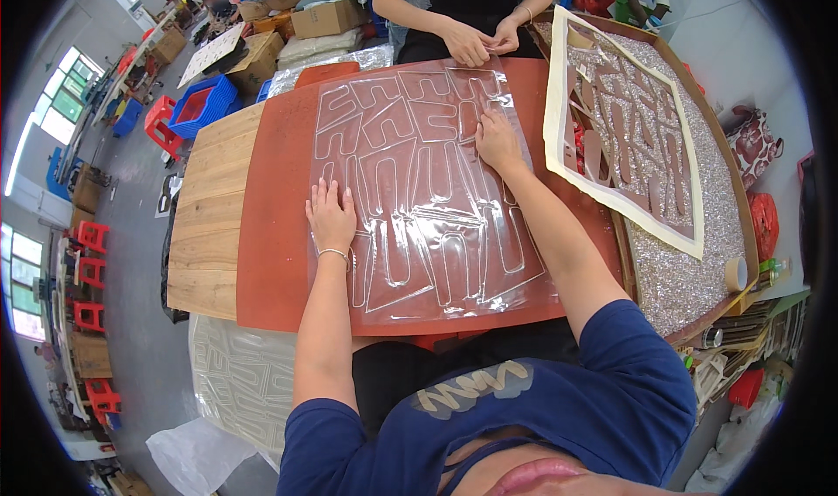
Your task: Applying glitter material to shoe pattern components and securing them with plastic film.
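Observation:
A clear plastic sheet [410, 208] with raised outlines of shoe-part shapes lies flat on the reddish-brown table mat [278, 225]. My left hand [332, 217] rests on the sheet's left edge, fingers stretched out. Near its upper right edge my right hand [499, 140] lies flat on the plastic, fingers pointing away from me. Neither hand holds anything. Across the table a co-worker's two hands [480, 42] meet at the sheet's far edge and pinch it.
At the right a cream-edged stencil frame [555, 103] with cut-outs leans over a tray of silvery glitter [663, 278]. Wooden boards [214, 217] extend the table leftward. Another patterned plastic sheet [236, 374] hangs below the near edge. Blue crates [205, 103] and red stools [161, 125] stand beyond.

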